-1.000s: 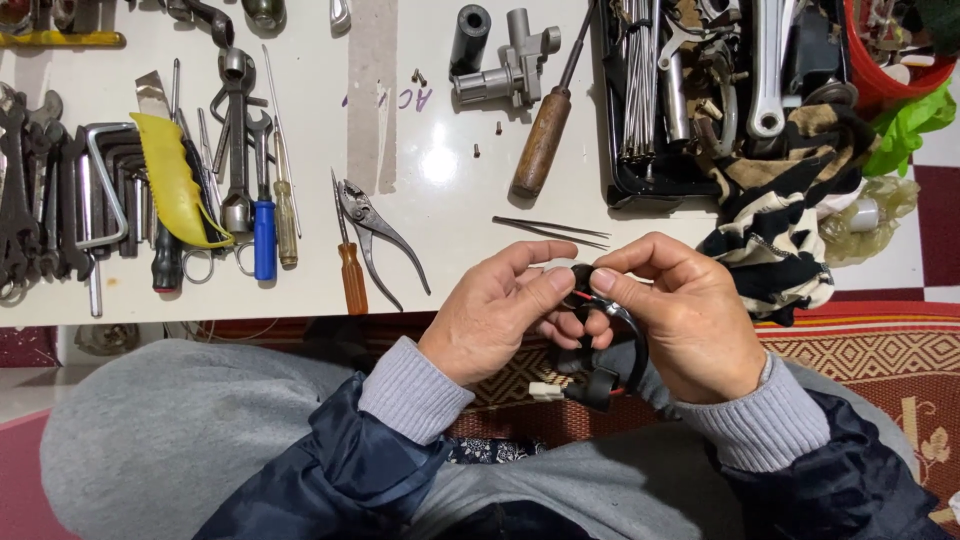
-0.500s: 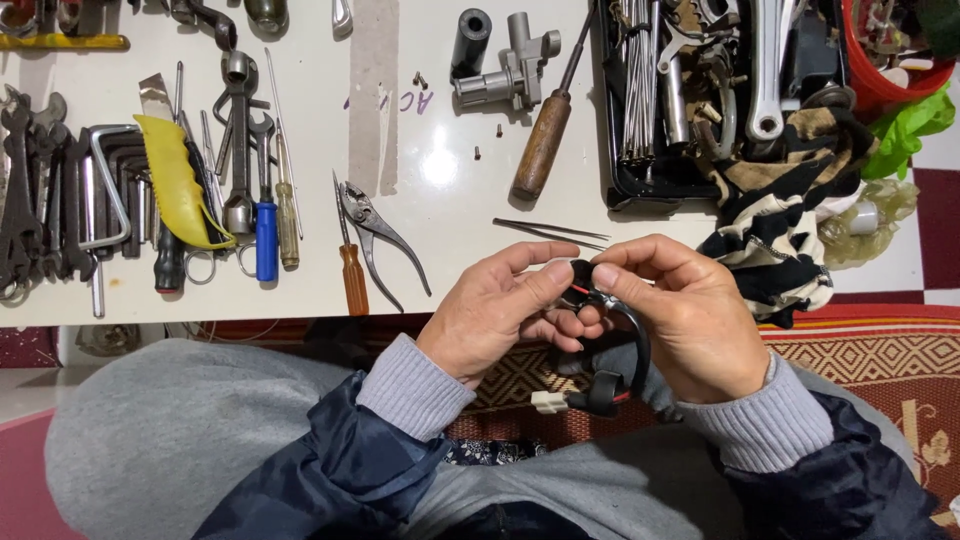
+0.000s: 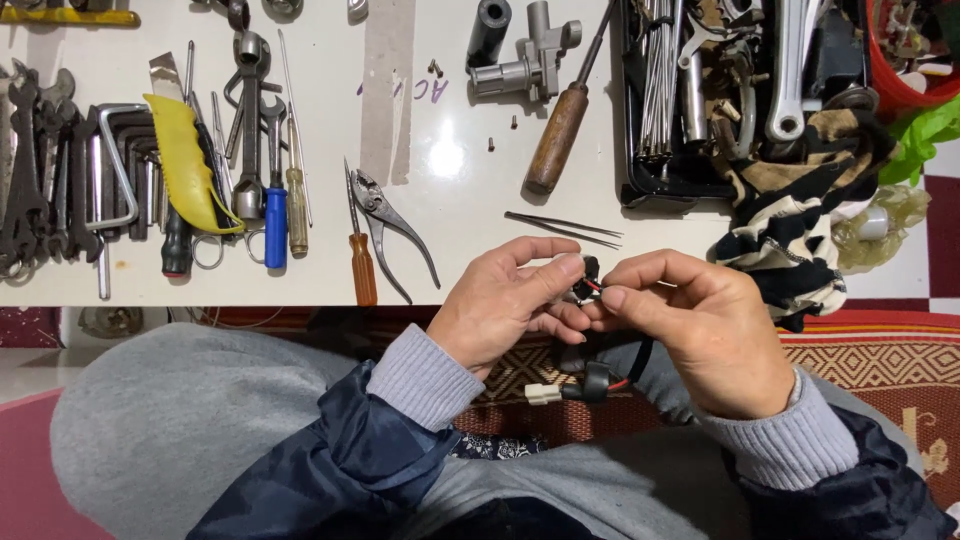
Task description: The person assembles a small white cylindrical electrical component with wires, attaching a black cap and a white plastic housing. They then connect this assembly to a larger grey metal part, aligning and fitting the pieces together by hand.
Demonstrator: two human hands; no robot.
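Both hands meet over my lap, just below the white table's front edge [image 3: 300,290]. My left hand [image 3: 500,310] and my right hand [image 3: 700,330] pinch a small black electrical part [image 3: 585,280] with red and black wires between their fingertips. A black cable runs down from it to a black sleeve [image 3: 597,382] and a white plug connector [image 3: 543,394] hanging between my wrists. Thin black tweezers [image 3: 565,228] lie on the table just above my hands.
On the table lie pliers [image 3: 390,225], an orange-handled screwdriver [image 3: 362,265], a wooden-handled tool [image 3: 557,135], a grey metal fitting [image 3: 530,60], wrenches and hex keys [image 3: 60,190], a yellow-handled cutter [image 3: 185,165]. A black tray of tools [image 3: 700,90] and striped cloth [image 3: 790,220] sit right.
My fingers have shifted slightly on the small part, and the cable's white plug now hangs lower between my wrists. The hands stay in the same place.
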